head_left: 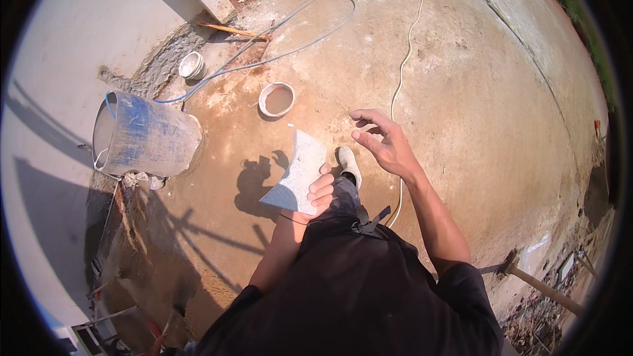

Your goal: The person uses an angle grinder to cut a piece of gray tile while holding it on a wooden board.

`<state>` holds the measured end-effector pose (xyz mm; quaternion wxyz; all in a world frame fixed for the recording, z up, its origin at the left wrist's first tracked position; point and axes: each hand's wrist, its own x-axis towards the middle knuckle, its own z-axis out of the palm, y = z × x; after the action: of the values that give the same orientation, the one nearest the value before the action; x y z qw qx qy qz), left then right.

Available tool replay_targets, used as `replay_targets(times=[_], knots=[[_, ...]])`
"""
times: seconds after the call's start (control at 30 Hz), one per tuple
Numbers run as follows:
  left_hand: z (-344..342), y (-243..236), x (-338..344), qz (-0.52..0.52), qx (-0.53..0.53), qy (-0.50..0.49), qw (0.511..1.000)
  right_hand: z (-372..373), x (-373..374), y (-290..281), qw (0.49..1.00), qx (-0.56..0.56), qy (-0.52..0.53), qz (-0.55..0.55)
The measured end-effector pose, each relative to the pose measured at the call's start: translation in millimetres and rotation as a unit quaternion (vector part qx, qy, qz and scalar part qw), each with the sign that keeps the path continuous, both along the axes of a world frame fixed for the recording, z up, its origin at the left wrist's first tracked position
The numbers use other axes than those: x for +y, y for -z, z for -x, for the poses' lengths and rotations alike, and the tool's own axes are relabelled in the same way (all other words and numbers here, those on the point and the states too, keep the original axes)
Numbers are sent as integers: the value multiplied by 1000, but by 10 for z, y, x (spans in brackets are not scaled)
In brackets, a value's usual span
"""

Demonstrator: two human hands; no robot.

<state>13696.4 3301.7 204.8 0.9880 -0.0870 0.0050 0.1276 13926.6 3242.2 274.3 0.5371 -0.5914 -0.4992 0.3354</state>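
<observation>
Over by the left hand (321,191): one flat pale-grey speckled slab (304,165) with a scooped-in left edge, fingers wrapped tight on its right side, thumb out of sight
Right hand (389,148): ahead and to the right of the slab, fingers loosely half-curled, thumb apart, nothing in it
Step, imo: just holding the slab one-handed
Next move, my guess: calls for a firm grip and care with those pointy corners
Tubs: two, a round white one with murky brown liquid (271,115) ahead of the hands, plus a small white bucket (200,72) further off to the left
Barrel: one, big, scuffed blue-and-grey (151,135), well left of the left hand
Lines: one blue-grey hose (354,6) ahead, one thin cream cable (400,79) running by the right hand
Wooden-handled tool (544,290): one, behind and right of the right hand
Pale boot (349,163): only one showing, between the hands
</observation>
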Motion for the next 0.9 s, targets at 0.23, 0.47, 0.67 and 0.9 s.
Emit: replay_targets(times=[0.23,0.47,0.67,0.9], knots=[[-1817,-504,1856,26,62,51,996,-1154,1685,-398,970,-225,-49,-77],[-3733,-150,3684,-27,182,57,981,-3011,3507,-45,941,-333,-55,-30],[-5398,330,5195,-90,339,8,937,-4703,4942,168,961,-247,-108,-67],[-6841,422,6819,-113,479,-68,868,-6331,6748,-101,959,-139,-233,-83]])
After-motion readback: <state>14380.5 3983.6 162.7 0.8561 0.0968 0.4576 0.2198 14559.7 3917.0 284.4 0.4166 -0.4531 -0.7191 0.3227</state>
